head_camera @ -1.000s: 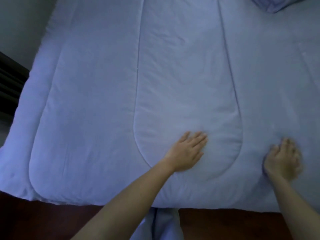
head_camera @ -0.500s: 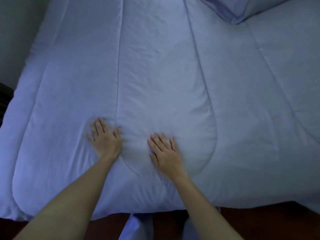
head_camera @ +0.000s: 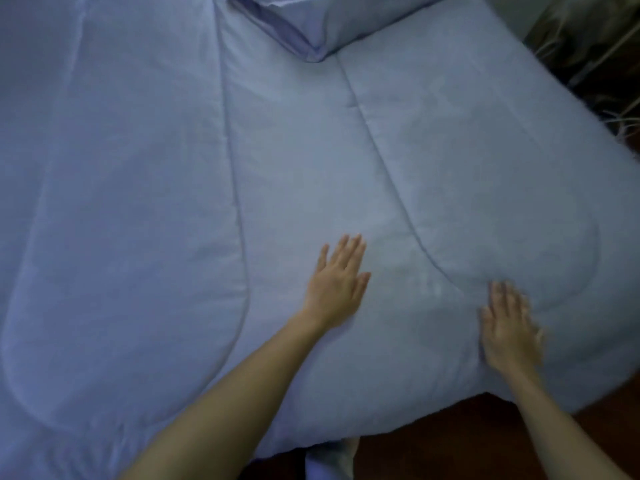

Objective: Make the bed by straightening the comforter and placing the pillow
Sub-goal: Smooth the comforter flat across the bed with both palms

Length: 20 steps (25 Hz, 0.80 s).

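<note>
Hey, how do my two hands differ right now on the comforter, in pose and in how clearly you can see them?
The left hand looks sharp; the right hand is blurred. The left hand lies farther up the comforter, on the middle panel; the right hand sits nearer the foot edge, by the curved seam of the right panel. The left fingers angle up and right; the right fingers point nearly straight up. Both are open, palm down.

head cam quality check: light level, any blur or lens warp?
Head view: dim, flat light with a blue cast over the comforter, no glare and no hard shadows; the right hand is motion-smeared, while the left hand is fairly sharp; the pillow is cropped at the top; wide-angle bowing curves the bed's edges; the floor is nearly black.
</note>
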{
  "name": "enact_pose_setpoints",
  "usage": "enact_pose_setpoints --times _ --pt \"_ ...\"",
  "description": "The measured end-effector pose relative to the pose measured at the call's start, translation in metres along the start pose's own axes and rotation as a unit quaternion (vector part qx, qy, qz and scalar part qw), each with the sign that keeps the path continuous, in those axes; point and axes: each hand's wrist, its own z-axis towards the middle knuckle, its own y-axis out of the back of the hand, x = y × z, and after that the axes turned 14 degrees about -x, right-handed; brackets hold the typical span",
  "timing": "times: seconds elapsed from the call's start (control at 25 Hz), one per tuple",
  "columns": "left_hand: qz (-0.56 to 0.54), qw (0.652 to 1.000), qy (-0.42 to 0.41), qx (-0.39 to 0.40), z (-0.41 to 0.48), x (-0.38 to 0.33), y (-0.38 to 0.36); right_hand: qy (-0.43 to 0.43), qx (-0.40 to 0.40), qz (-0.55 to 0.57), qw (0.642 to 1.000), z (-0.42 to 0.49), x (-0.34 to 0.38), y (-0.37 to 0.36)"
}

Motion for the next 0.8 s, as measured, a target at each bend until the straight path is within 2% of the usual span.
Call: enact_pose_setpoints --times 0.08,0.12,0.2,0.28,0.36,0.44,0.52,0.6,0.72,0.8 --pt "0.018 0.997 -0.043 0.055 0.025 -0.025 -0.021 -0.12 0.006 0.031 0.992 0.031 -0.029 0.02" --pt "0.036 0.994 -0.032 0.094 0.034 -0.025 -0.026 -0.161 -0.009 0.055 0.985 0.047 -0.028 0.027" --pt "0.084 0.985 0.039 0.144 0.037 0.001 -0.035 -0.156 -0.071 0.099 0.98 0.073 0.008 0.032" --pt "0.133 0.979 0.104 0.113 0.024 0.042 -0.031 -0.028 -0.091 0.157 0.983 0.079 0.081 0.026" --pt "0.164 0.968 0.175 0.068 0.006 0.076 -0.015 0.159 -0.033 0.195 0.967 0.064 0.165 0.018" --pt "0.173 0.957 0.225 0.058 -0.005 0.095 -0.002 0.348 0.062 0.172 0.919 0.039 0.233 0.011" --pt "0.186 0.95 0.246 0.055 -0.009 0.097 0.001 0.435 0.092 0.123 0.887 0.031 0.256 -0.002" --pt "0.192 0.945 0.258 0.062 -0.008 0.096 0.001 0.402 0.05 0.103 0.908 0.051 0.234 -0.012" --pt "0.194 0.943 0.261 0.069 -0.006 0.093 0.001 0.264 -0.013 0.079 0.961 0.099 0.147 -0.013" --pt "0.181 0.942 0.272 0.077 0.001 0.089 0.003 0.165 -0.043 0.056 0.984 0.12 0.072 -0.006"
